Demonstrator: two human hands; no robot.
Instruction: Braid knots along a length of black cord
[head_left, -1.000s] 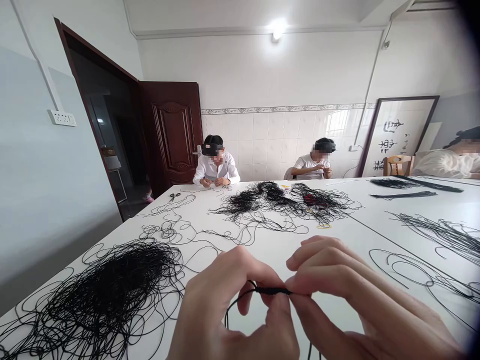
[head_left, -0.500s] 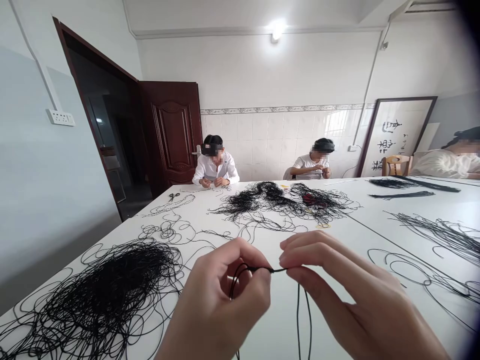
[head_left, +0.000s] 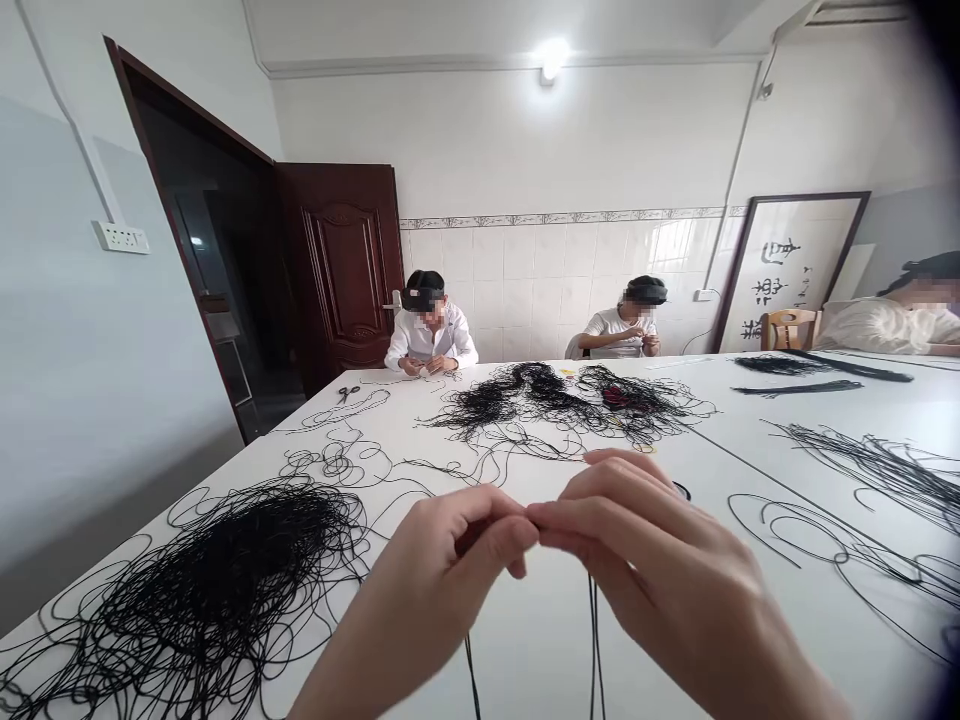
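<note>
Here, two hands meet above the white table [head_left: 544, 650]. The left hand [head_left: 424, 570] and the right hand [head_left: 645, 560] are both closed, their fingertips [head_left: 521, 525] pressed together in a tight pinch on a black cord [head_left: 592, 650]. The pinched length is hidden inside the fingers. One strand drops below the left hand, and two run down side by side below the right hand, all hanging over the table edge nearest the wearer.

Just beside the left hand lies one large tangled heap of black cord [head_left: 217, 590]. Farther off are two more tangled heaps [head_left: 487, 408] that nearly run together, and a small red tangle [head_left: 617, 397] sits in the second. Three long black bundles [head_left: 795, 388] lie toward the right, above loose curving strands [head_left: 877, 470]. One pair of scissors [head_left: 348, 393] rests at the far corner.

Two co-workers [head_left: 429, 335] sit at the far end working with their hands, and a third co-worker [head_left: 892, 325] is at the right edge. Behind them stand one dark wooden door [head_left: 345, 260], one framed calligraphy panel [head_left: 787, 265] and one wooden chair [head_left: 787, 330].
</note>
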